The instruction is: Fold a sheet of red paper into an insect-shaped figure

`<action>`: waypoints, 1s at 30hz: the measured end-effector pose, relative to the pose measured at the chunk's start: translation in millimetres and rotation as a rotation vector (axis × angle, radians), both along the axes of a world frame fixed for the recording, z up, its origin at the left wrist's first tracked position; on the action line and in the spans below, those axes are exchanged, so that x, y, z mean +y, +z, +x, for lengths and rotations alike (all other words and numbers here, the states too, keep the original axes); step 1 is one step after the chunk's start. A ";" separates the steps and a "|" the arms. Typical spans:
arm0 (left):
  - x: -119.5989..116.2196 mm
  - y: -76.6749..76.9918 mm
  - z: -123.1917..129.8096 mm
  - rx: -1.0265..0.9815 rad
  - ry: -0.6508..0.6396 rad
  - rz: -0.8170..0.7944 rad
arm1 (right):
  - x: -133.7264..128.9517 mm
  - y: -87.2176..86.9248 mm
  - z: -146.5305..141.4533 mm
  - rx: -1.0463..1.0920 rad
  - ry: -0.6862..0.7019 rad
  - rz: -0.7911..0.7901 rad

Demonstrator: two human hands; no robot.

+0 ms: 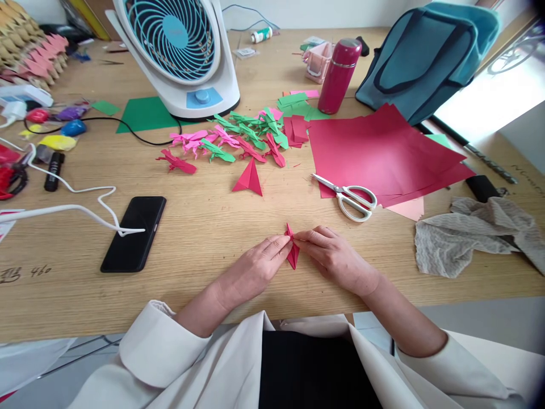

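One wooden table [191, 227] spans my feed, handwritten "460" [40, 271] near nine o'clock, with other lettering [528, 176] near three that I can't fully read. One blue bag [464, 48] sits at two o'clock, one white fan [174, 34] at eleven, one red flask [339, 79] at one. I see one black phone [134, 244] near nine, one pair of scissors [357, 203] at three, and one red triangle [249, 180] toward ten. Smallest, one folded paper [293, 258], just off centre at five, is pinched by the fingertips of my left hand [255, 264] and right hand [340, 264].
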State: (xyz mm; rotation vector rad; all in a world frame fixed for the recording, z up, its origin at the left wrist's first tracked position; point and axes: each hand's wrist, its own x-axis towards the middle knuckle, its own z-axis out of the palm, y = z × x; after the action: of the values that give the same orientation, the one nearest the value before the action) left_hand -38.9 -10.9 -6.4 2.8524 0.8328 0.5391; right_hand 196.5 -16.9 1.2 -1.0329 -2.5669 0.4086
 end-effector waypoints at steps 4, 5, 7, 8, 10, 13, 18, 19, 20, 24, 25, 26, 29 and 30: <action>-0.3 2.4 -0.1 0.009 -0.001 -0.005 | 0.4 -1.2 0.2 0.049 -0.022 -0.006; -0.4 2.5 -0.3 0.009 -0.004 -0.004 | 0.3 -1.4 0.0 0.054 -0.023 -0.002; -0.6 2.2 -0.7 0.005 -0.010 -0.001 | 0.0 -1.4 -0.9 0.044 -0.022 0.007; -0.7 1.9 -0.9 0.004 -0.013 0.000 | -0.2 -1.2 -1.5 0.032 -0.024 0.011; -0.9 1.2 -1.1 0.003 -0.011 0.002 | -0.7 -0.3 -2.7 0.008 -0.034 0.015; -1.2 0.8 -1.2 0.013 -0.005 0.005 | -1.4 0.7 -3.1 0.024 -0.055 0.021; -1.3 0.6 -0.9 0.040 0.000 -0.001 | -2.5 0.3 -0.2 0.085 -0.052 0.008; -1.3 0.5 -0.8 0.043 0.002 -0.004 | -2.7 0.0 0.1 0.083 -0.050 0.008; -1.2 0.4 -0.7 0.045 0.003 -0.006 | -2.7 -0.2 0.3 0.079 -0.051 0.009; -0.8 -0.1 -1.2 0.044 0.005 -0.008 | -2.2 0.0 -0.5 0.060 -0.056 0.012; -0.6 0.0 -1.6 0.040 0.003 -0.005 | -2.0 0.3 -0.9 0.059 -0.055 0.012; -0.5 0.1 -1.9 0.037 0.001 -0.001 | -1.8 0.6 -1.2 0.058 -0.053 0.010; -0.1 1.1 -2.8 0.035 -0.014 0.016 | -1.8 0.9 -2.0 0.047 -0.051 0.017; -0.1 1.6 -2.8 0.037 -0.017 0.020 | -1.9 0.6 -2.2 0.043 -0.050 0.024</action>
State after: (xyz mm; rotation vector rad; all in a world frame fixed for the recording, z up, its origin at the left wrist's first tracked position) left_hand -41.7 -11.0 -4.8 2.8934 0.8131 0.4976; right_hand 194.3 -18.7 1.9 -1.0662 -2.4966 0.3817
